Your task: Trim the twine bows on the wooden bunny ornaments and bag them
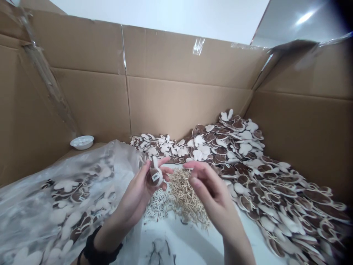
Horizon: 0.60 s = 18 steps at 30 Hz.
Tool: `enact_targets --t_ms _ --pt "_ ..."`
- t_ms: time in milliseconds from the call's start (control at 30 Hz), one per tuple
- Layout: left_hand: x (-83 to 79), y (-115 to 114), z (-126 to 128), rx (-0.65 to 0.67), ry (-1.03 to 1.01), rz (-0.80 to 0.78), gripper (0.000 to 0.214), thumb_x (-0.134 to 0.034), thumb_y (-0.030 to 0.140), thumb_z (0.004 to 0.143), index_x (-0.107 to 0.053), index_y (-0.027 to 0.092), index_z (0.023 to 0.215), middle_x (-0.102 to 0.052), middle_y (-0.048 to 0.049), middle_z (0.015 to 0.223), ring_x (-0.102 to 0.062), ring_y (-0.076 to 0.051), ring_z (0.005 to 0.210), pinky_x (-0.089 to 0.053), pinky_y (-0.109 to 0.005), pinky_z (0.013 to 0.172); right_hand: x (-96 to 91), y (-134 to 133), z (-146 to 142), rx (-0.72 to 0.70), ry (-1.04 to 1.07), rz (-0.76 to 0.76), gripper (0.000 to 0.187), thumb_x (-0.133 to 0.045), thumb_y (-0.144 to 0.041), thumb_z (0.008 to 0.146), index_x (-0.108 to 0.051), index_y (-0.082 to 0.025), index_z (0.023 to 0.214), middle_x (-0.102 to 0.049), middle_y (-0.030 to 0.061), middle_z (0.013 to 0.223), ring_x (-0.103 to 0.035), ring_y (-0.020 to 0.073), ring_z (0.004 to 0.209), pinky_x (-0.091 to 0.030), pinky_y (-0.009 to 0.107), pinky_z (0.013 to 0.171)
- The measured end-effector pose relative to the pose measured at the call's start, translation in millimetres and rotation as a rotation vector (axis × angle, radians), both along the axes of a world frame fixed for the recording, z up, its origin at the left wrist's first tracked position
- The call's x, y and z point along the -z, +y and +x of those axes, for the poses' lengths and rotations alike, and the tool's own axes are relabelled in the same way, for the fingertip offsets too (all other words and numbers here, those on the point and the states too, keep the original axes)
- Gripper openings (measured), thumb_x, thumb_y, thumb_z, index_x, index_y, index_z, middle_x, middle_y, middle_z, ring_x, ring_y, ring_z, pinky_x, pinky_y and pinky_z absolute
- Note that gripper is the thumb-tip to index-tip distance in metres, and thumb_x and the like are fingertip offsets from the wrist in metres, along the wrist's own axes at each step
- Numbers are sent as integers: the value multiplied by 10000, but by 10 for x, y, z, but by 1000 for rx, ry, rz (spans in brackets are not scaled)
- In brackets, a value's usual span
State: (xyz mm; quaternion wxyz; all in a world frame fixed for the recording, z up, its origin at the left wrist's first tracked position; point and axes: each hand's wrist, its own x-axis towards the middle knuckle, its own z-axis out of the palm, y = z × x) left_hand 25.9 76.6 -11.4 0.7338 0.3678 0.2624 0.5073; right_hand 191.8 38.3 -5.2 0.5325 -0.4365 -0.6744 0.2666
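From where I stand, the left hand (139,187) has the little brown-and-white piece (156,177) lightly caught, thumb and forefinger closed about its side while the other fingers fan out behind it. The right hand (213,187) hovers across a gap, its fingers half curled, with nothing in them that I can see. The held piece is upright, a small printed label (156,177) on its brown face towards us. I'd judge it next to weightless, soft like felt or plush, easily bent and hardly fragile; the fuzzy white edge should grip well enough, the brown face perhaps more slickly. I'd take it by the broad rounded body, thumb on one face and forefinger on the other, clear of the label and of the narrow white part sticking up, which would probably flop. Below the fingers, a pile of pale sticks (187,197) and a scatter of small white bits (158,206) lie on the bench (179,235); a heap of similar pieces (248,162) spreads beyond and right of the right fingers.
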Motion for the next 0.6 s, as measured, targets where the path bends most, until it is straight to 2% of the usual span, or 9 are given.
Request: enact_targets --t_ms 133,233,333,400,533,600 --pt "44 8 29 -127 110 20 398 -450 430 941 -612 182 1207 -700 -39 928 -557 -129 791 -436 -235 733 40 28 -191 -25 -61 49 213 -562 -240 896 -544 -331 1088 -608 -43 887 -452 109 620 -363 228 535" --pt "91 17 38 -199 159 49 413 -456 455 930 -604 195 1215 -702 -45 1026 -573 -170 977 -413 -261 878 68 79 -260 -37 -94 72 236 -612 -230 868 -536 -316 1074 -632 -41 1049 -494 109 673 -392 233 578" --pt "113 19 42 -201 146 72 409 -468 475 919 -621 200 1180 -692 -58 1087 -556 -205 1088 -412 -279 917 105 123 -289 -41 -102 106 215 -644 -203 843 -533 -286 1008 -645 -48 966 -549 109 727 -427 228 637" --pt "113 15 44 -188 126 60 388 -477 472 913 -646 199 1130 -698 -57 1053 -578 -196 1044 -441 -256 855 138 162 -304 -45 -91 112 182 -623 -176 854 -535 -274 979 -641 -45 928 -576 112 765 -448 230 682" --pt "106 10 52 -91 -81 15 258 -534 420 889 -680 210 919 -680 -4 880 -574 -114 740 -432 -192 603 208 263 -343 -65 60 55 136 -518 -179 913 -486 -268 1010 -615 -17 931 -595 124 784 -473 248 677" --pt "110 16 57 -57 -144 12 187 -570 372 875 -658 208 858 -646 16 840 -546 -96 705 -420 -181 592 236 288 -370 -63 114 22 156 -497 -199 923 -440 -264 1052 -592 -2 935 -593 134 789 -479 259 669"
